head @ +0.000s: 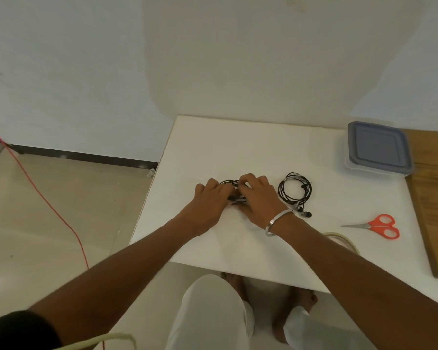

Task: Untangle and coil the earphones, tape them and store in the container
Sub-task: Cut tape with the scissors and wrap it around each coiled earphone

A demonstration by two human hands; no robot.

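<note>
Both hands, the left hand (214,195) and the right hand (257,195), close their grip on the black earphones (229,183) at the bench (238,152) middle. The cable looks thin, light and springy; I would pinch the loops together where they cross.

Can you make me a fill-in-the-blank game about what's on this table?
1. Both hands, the left hand and the right hand, are on a bundle of ____ earphones.
2. The scissors have ____ handles.
3. The container at the far right of the table has its blue lid ____.
4. A second coil of earphones lies to the ____ of the hands.

Missing words: black; orange; on; right
</note>
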